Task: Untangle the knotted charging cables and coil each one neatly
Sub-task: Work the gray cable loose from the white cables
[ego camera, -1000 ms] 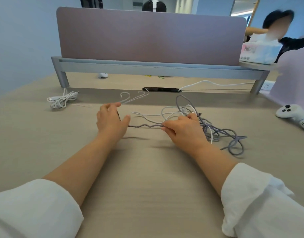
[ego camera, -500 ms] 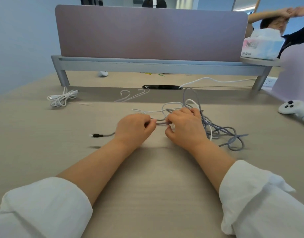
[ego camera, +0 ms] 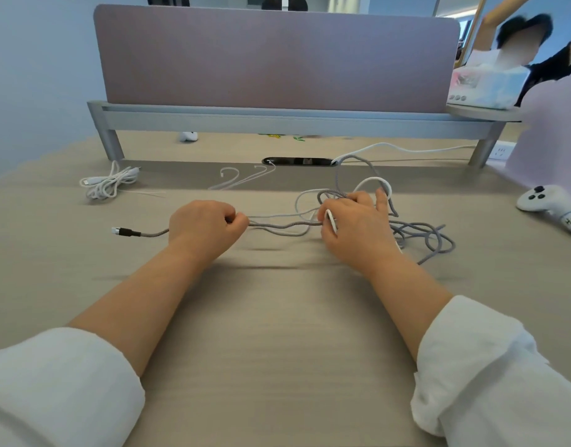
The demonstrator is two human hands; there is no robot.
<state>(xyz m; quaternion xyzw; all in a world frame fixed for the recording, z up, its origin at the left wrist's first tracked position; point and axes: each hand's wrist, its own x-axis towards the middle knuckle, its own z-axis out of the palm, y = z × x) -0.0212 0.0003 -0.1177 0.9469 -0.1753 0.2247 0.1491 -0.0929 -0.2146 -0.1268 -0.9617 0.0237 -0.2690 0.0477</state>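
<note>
Left hand (ego camera: 206, 225), fisted on grey cable (ego camera: 284, 224), pulls farther left; right hand (ego camera: 351, 227) pinches tangle (ego camera: 419, 233); draw slowly

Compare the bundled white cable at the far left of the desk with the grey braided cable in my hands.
The white cable is gathered into a small bundle; the grey braided cable sprawls in loose loops, tangled at the right. The white cable lies untouched on the desk; the grey braided cable is stretched between the left hand and the right hand, both gripping it. Both show a plug end.
</note>
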